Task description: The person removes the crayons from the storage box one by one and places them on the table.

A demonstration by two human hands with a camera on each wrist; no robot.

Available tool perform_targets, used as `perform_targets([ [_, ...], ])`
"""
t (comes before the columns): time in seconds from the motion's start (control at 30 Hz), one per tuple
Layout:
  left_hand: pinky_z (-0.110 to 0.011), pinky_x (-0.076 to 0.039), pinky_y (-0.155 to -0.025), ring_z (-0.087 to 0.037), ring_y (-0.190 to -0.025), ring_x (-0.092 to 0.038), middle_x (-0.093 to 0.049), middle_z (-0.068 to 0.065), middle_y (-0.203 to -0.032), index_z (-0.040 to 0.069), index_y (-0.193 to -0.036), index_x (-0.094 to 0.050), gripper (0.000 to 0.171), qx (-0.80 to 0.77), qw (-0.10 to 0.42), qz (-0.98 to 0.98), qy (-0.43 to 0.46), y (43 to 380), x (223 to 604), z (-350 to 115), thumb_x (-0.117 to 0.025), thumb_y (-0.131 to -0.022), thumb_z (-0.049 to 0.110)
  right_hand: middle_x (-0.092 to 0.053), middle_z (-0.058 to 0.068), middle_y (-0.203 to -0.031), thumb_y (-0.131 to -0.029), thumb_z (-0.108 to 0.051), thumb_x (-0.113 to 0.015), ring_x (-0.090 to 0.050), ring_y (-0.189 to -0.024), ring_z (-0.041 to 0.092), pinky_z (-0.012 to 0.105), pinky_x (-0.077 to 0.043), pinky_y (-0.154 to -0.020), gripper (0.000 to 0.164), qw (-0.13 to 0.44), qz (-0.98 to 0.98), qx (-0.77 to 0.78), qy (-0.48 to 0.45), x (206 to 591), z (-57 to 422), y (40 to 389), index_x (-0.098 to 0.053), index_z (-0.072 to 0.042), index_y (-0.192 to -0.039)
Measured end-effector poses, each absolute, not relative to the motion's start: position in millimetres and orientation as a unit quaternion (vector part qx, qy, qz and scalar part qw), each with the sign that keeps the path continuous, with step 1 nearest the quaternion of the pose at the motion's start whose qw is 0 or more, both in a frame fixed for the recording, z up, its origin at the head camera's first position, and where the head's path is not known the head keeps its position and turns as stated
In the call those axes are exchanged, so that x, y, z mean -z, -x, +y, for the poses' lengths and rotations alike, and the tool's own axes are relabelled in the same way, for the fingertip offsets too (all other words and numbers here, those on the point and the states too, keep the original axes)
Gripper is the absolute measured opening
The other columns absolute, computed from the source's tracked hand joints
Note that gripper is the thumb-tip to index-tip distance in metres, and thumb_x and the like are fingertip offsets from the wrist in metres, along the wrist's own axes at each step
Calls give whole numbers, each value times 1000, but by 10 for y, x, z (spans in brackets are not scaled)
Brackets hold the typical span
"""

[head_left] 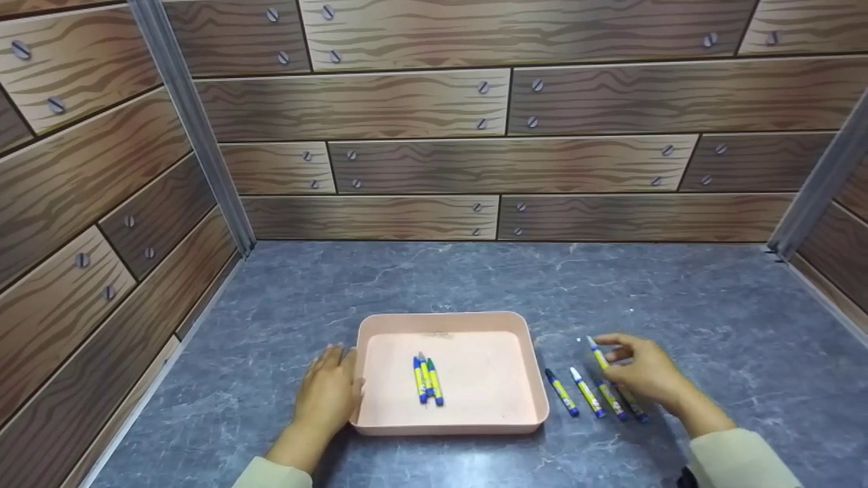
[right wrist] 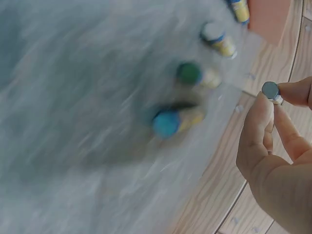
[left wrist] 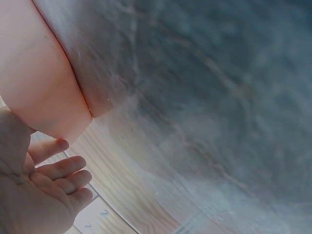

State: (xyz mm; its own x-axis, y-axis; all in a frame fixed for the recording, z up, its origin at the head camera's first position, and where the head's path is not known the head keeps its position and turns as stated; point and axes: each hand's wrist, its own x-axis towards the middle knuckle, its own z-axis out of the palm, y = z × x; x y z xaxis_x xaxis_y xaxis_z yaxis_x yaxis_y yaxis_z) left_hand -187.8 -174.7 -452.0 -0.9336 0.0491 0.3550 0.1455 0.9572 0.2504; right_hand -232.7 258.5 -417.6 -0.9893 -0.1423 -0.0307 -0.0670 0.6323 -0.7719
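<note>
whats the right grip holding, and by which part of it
The right grip pinches a yellow-wrapped crayon near its flat end, pale tip free.

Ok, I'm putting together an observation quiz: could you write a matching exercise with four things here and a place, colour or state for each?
Column one:
1. Tray
2. Left hand
3. Right hand
4. Bunch of three crayons

Column two:
A. Pinching a single crayon
B. Lying inside, on the pink floor
C. Pale pink
D. Touching the pink container's left side

Pairs: 1-C, 2-D, 3-A, 4-B
</note>
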Motion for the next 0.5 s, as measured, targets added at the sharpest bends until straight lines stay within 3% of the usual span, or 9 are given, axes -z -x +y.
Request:
perform_targets([
  [0.23, -54, -38, -101, -45, -118, -50, -56, -29, -123, -6, -119, -61, 44, 134, 182, -973, 54, 1870, 4534, -1752, -71, -81, 14, -63, 21, -97, -73, 2, -66, -60, -71, 20, 29, -55, -59, 55, 43, 913, 404, 43, 4313, 2925, 2239, -51, 11, -125],
  [0.5, -54, -37, -102, -45, -119, -49, -55, -29, -124, -6, -120, -61, 45, 132, 178, -974, 51, 1870, 4517, -1746, -71, -82, 15, -65, 16, -93, -72, 0, -67, -60, -83, 24, 29, -52, -60, 53, 56, 928, 368, 28, 4418, 3140, 2158, -53, 11, -123],
])
